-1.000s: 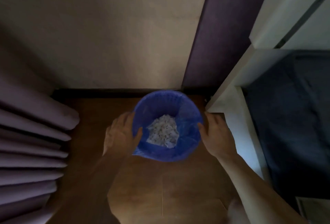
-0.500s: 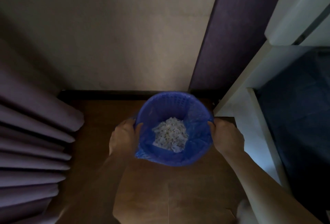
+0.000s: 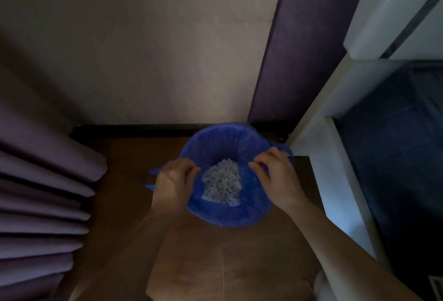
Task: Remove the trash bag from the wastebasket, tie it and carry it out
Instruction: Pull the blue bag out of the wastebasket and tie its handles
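A round blue mesh wastebasket (image 3: pixel 215 135) stands on the wooden floor by the wall. A thin blue trash bag (image 3: pixel 227 214) lines it, and crumpled white paper (image 3: pixel 221 182) lies inside. My left hand (image 3: pixel 173 183) pinches the bag's edge at the left rim, with a loose bag handle (image 3: pixel 149 178) sticking out beside it. At the right rim, my right hand (image 3: pixel 275 178) pinches the bag's edge, and another bag handle (image 3: pixel 285 148) loops out behind it.
Purple curtain folds (image 3: pixel 43 195) hang at the left. A beige wall (image 3: pixel 143 49) and a purple panel (image 3: pixel 299 44) stand behind the basket. White furniture (image 3: pixel 335 181) and dark blue fabric (image 3: pixel 395 157) are close on the right.
Both hands went from gripping the outside of the rim to pinching the bag's edge, pulling it inward. The bag handles have come free at each side.
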Tool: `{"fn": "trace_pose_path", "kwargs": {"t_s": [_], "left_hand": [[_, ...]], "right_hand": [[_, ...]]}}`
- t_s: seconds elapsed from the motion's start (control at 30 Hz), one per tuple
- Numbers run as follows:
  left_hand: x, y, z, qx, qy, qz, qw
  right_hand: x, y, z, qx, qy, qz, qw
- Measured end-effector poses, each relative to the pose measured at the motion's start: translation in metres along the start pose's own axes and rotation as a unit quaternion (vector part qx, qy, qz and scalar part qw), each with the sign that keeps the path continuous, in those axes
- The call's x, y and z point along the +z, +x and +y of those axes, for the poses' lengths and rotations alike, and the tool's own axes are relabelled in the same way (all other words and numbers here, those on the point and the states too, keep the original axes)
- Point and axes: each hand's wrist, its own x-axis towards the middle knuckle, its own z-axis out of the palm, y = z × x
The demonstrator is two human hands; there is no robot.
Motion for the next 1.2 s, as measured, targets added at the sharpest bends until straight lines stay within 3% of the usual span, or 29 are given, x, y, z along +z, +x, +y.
{"fn": "trace_pose_path", "kwargs": {"t_s": [0.1, 0.2, 0.27, 0.33, 0.43, 0.5, 0.57, 0.67, 0.77, 0.87, 1.0, 1.03, 1.1, 1.2], "left_hand": [[-0.001, 0.001, -0.007, 0.046, 0.023, 0.028, 0.998], [-0.013, 0.001, -0.020, -0.081, 0.016, 0.085, 0.993], [-0.017, 0.001, -0.030, -0.192, 0.008, 0.051, 0.980], [-0.016, 0.002, -0.033, -0.309, -0.024, -0.015, 0.951], [-0.008, 0.004, -0.039, -0.476, -0.112, -0.044, 0.871], [-0.002, 0.005, -0.051, -0.508, -0.192, -0.024, 0.839], [0.005, 0.005, -0.077, -0.497, -0.244, 0.006, 0.832], [0.014, 0.008, -0.103, -0.437, -0.224, 0.051, 0.870], [-0.015, 0.008, -0.047, -0.326, -0.176, 0.099, 0.924], [-0.033, 0.003, -0.011, -0.192, -0.171, 0.108, 0.960], [-0.050, -0.006, 0.018, -0.101, -0.240, 0.096, 0.961], [-0.053, -0.008, 0.022, -0.082, -0.244, 0.089, 0.962], [-0.057, -0.011, 0.030, -0.064, -0.249, 0.065, 0.964], [-0.060, -0.013, 0.040, -0.033, -0.245, 0.037, 0.968]], "right_hand": [[0.000, -0.002, 0.001, -0.015, -0.016, -0.033, 0.999], [-0.009, -0.003, 0.006, 0.007, -0.001, 0.039, 0.999], [-0.015, -0.004, 0.011, 0.060, 0.003, 0.074, 0.995], [-0.018, -0.006, 0.015, 0.149, 0.004, 0.075, 0.986], [-0.017, -0.008, 0.026, 0.262, 0.010, 0.063, 0.963], [-0.015, -0.008, 0.035, 0.321, 0.042, 0.045, 0.945], [-0.011, -0.010, 0.041, 0.357, 0.097, 0.023, 0.929], [-0.004, -0.010, 0.049, 0.422, 0.213, 0.012, 0.881], [-0.005, -0.009, 0.052, 0.483, 0.367, 0.044, 0.794], [-0.009, -0.010, 0.056, 0.515, 0.425, 0.018, 0.744], [0.000, -0.019, 0.053, 0.565, 0.496, -0.057, 0.657], [0.004, -0.017, 0.051, 0.551, 0.520, -0.040, 0.651], [0.005, -0.009, 0.045, 0.526, 0.506, 0.021, 0.683], [-0.003, 0.002, 0.037, 0.473, 0.424, 0.134, 0.760]]}}
